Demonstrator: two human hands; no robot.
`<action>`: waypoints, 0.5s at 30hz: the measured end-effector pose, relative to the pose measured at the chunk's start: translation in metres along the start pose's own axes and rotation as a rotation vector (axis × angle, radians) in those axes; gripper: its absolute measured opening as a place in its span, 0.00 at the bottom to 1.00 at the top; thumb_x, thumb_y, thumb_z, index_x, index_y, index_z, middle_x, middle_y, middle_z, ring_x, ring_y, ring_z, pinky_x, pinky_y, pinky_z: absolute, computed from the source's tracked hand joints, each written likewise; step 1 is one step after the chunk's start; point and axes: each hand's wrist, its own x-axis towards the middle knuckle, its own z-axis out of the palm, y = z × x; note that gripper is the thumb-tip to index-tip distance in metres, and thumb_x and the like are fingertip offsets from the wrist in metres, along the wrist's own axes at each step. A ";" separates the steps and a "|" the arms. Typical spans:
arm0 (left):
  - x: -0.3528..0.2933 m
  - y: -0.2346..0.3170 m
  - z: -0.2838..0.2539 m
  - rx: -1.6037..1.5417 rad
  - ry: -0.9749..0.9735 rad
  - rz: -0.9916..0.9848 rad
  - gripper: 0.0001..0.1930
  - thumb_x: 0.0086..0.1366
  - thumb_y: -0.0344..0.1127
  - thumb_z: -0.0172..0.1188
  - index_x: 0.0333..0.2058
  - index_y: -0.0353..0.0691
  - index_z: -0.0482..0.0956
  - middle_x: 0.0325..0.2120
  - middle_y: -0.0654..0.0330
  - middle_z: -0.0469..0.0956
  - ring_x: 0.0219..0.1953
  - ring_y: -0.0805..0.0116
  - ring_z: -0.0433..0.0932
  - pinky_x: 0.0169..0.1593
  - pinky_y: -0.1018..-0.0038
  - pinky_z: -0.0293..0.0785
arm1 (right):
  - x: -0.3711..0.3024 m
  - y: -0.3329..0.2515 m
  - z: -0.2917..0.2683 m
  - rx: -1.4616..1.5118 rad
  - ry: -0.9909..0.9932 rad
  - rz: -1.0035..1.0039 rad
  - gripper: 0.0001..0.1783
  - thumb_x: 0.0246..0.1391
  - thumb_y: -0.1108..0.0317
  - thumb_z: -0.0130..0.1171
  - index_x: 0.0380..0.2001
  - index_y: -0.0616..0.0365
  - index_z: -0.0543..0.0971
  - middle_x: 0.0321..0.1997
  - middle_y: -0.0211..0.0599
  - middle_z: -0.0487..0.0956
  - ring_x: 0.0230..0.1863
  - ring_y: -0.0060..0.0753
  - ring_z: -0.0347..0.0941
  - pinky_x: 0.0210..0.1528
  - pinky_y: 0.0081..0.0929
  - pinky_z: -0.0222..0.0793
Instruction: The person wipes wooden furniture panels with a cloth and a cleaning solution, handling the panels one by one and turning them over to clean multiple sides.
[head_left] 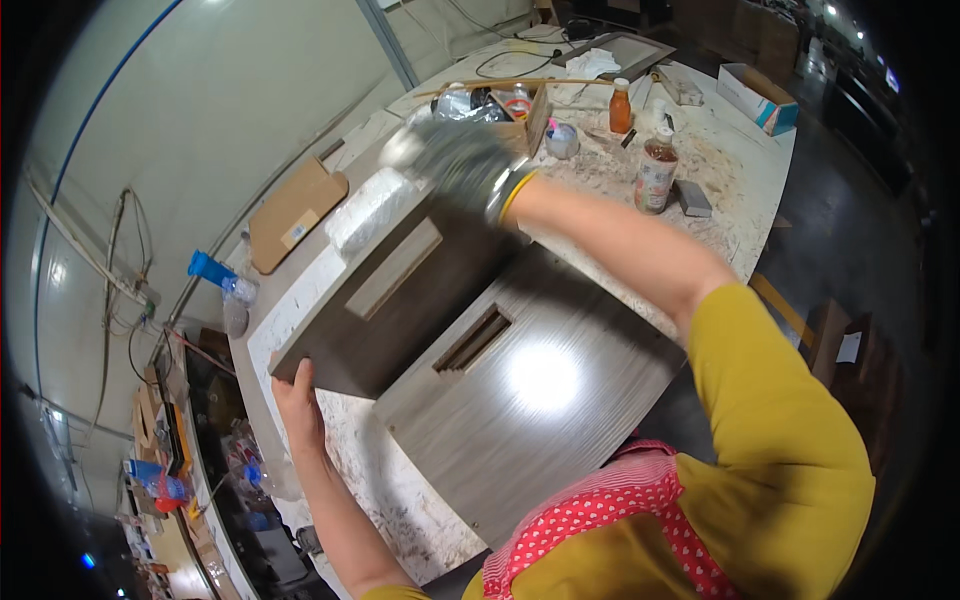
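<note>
My left hand [299,405] grips the lower left corner of a grey wood-grain panel [400,315], thumb on its near face and the other fingers hidden behind it. The panel stands tilted and has a rectangular slot. My right hand [462,165], in a dark grey glove, is smeared by motion at the panel's upper end. A blurred white thing [402,150] shows at its fingers; whether it is held is unclear. Close to me lies a second wood-grain panel [560,400], flat, with a slotted cutout and a bright reflection. A white plastic-wrapped bundle [370,212] sits behind the upright panel.
On the dusty white table [725,165] stand a bottle of brown liquid [656,175], an orange bottle [620,106], a small jar [562,141] and a grey block [692,198]. A wooden box [538,118] holds odds and ends. Cardboard [292,215] lies at the left near the wall.
</note>
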 end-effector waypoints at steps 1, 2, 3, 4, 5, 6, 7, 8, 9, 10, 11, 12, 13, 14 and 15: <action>0.001 -0.004 -0.001 0.003 0.012 -0.012 0.21 0.56 0.30 0.58 0.47 0.34 0.64 0.42 0.59 0.70 0.46 0.70 0.67 0.52 0.75 0.60 | 0.006 -0.037 -0.006 0.330 0.131 -0.056 0.11 0.40 0.63 0.52 0.29 0.54 0.77 0.29 0.46 0.76 0.32 0.47 0.73 0.37 0.36 0.68; -0.002 -0.005 -0.005 0.016 0.036 -0.030 0.22 0.56 0.29 0.58 0.49 0.33 0.63 0.43 0.58 0.69 0.47 0.69 0.67 0.52 0.74 0.60 | 0.003 -0.079 -0.008 0.195 0.130 -0.142 0.12 0.38 0.65 0.52 0.28 0.56 0.77 0.26 0.46 0.76 0.30 0.47 0.74 0.35 0.37 0.69; -0.004 -0.005 0.006 -0.009 0.003 -0.033 0.21 0.56 0.28 0.57 0.48 0.34 0.63 0.44 0.58 0.69 0.47 0.69 0.67 0.52 0.74 0.60 | 0.009 -0.110 0.024 -0.078 -0.080 -0.194 0.11 0.38 0.66 0.50 0.27 0.60 0.76 0.25 0.47 0.75 0.30 0.45 0.74 0.33 0.37 0.69; -0.009 -0.005 0.003 0.003 0.001 -0.032 0.21 0.56 0.28 0.57 0.48 0.34 0.63 0.44 0.58 0.69 0.47 0.69 0.67 0.52 0.74 0.60 | 0.018 -0.137 0.017 0.275 0.069 -0.119 0.10 0.39 0.67 0.48 0.24 0.62 0.75 0.24 0.49 0.75 0.30 0.43 0.74 0.31 0.38 0.69; -0.011 -0.004 0.001 0.005 -0.002 -0.036 0.20 0.57 0.28 0.57 0.48 0.34 0.63 0.44 0.58 0.69 0.47 0.68 0.67 0.52 0.74 0.60 | 0.019 -0.136 0.014 0.277 0.082 -0.113 0.10 0.39 0.67 0.48 0.24 0.62 0.75 0.24 0.49 0.75 0.30 0.43 0.74 0.31 0.38 0.69; -0.012 -0.005 0.000 0.004 -0.002 -0.047 0.20 0.57 0.28 0.57 0.48 0.34 0.63 0.44 0.57 0.69 0.47 0.68 0.67 0.53 0.74 0.60 | 0.020 -0.135 0.011 0.355 0.051 -0.105 0.10 0.40 0.67 0.48 0.25 0.61 0.75 0.25 0.49 0.75 0.30 0.43 0.74 0.32 0.38 0.69; -0.011 -0.006 0.003 0.030 -0.014 -0.027 0.20 0.57 0.29 0.57 0.47 0.34 0.64 0.44 0.57 0.69 0.48 0.68 0.67 0.53 0.74 0.60 | 0.019 -0.133 0.009 0.432 0.018 -0.097 0.10 0.41 0.66 0.48 0.25 0.61 0.75 0.26 0.49 0.75 0.31 0.43 0.74 0.33 0.38 0.69; -0.005 -0.006 0.005 0.037 -0.018 -0.031 0.20 0.57 0.29 0.57 0.47 0.34 0.64 0.44 0.57 0.69 0.48 0.68 0.67 0.53 0.74 0.60 | 0.013 -0.109 0.008 0.442 -0.011 -0.044 0.10 0.43 0.66 0.48 0.26 0.61 0.75 0.28 0.49 0.75 0.32 0.44 0.74 0.34 0.38 0.68; -0.001 -0.004 0.005 0.056 -0.017 -0.042 0.20 0.57 0.30 0.57 0.47 0.33 0.64 0.45 0.56 0.69 0.48 0.67 0.67 0.53 0.73 0.61 | 0.007 -0.078 -0.008 0.375 -0.031 -0.041 0.09 0.43 0.67 0.48 0.27 0.59 0.75 0.30 0.48 0.75 0.33 0.45 0.74 0.36 0.38 0.68; 0.001 0.003 0.005 0.087 -0.012 -0.043 0.21 0.57 0.31 0.58 0.47 0.33 0.64 0.45 0.56 0.69 0.48 0.67 0.68 0.53 0.73 0.61 | 0.005 -0.042 0.006 0.316 0.122 -0.050 0.10 0.45 0.64 0.47 0.30 0.54 0.72 0.29 0.46 0.74 0.32 0.45 0.73 0.32 0.38 0.68; 0.005 0.001 0.002 0.101 -0.023 -0.038 0.19 0.59 0.28 0.53 0.48 0.33 0.64 0.46 0.57 0.70 0.48 0.67 0.69 0.52 0.72 0.63 | -0.006 -0.009 0.006 0.243 0.151 0.032 0.10 0.47 0.63 0.47 0.32 0.54 0.73 0.32 0.44 0.75 0.34 0.46 0.72 0.35 0.38 0.67; 0.006 0.004 0.002 0.109 -0.022 -0.035 0.19 0.59 0.28 0.53 0.48 0.33 0.64 0.46 0.57 0.70 0.48 0.67 0.69 0.52 0.72 0.63 | -0.011 0.027 0.008 0.284 0.248 0.031 0.12 0.49 0.61 0.48 0.34 0.54 0.74 0.35 0.44 0.75 0.36 0.47 0.71 0.37 0.38 0.66; 0.008 0.003 0.003 0.120 -0.024 -0.066 0.19 0.57 0.28 0.54 0.48 0.32 0.64 0.45 0.57 0.70 0.47 0.67 0.69 0.52 0.73 0.63 | -0.018 0.051 0.006 0.177 0.262 0.356 0.08 0.42 0.63 0.51 0.23 0.55 0.74 0.31 0.44 0.74 0.33 0.48 0.70 0.36 0.39 0.67; 0.007 0.006 -0.001 0.140 -0.014 -0.095 0.20 0.56 0.28 0.56 0.48 0.32 0.65 0.45 0.57 0.71 0.47 0.67 0.69 0.52 0.73 0.63 | -0.023 0.080 0.003 0.278 0.067 0.496 0.10 0.43 0.60 0.51 0.23 0.55 0.74 0.32 0.45 0.74 0.32 0.48 0.70 0.36 0.38 0.67; 0.008 0.012 0.000 0.144 -0.023 -0.088 0.20 0.56 0.28 0.56 0.48 0.32 0.65 0.45 0.57 0.71 0.47 0.67 0.69 0.52 0.73 0.63 | -0.040 0.120 0.008 -0.042 -0.072 0.081 0.13 0.45 0.58 0.51 0.24 0.56 0.75 0.31 0.47 0.75 0.31 0.46 0.72 0.35 0.35 0.68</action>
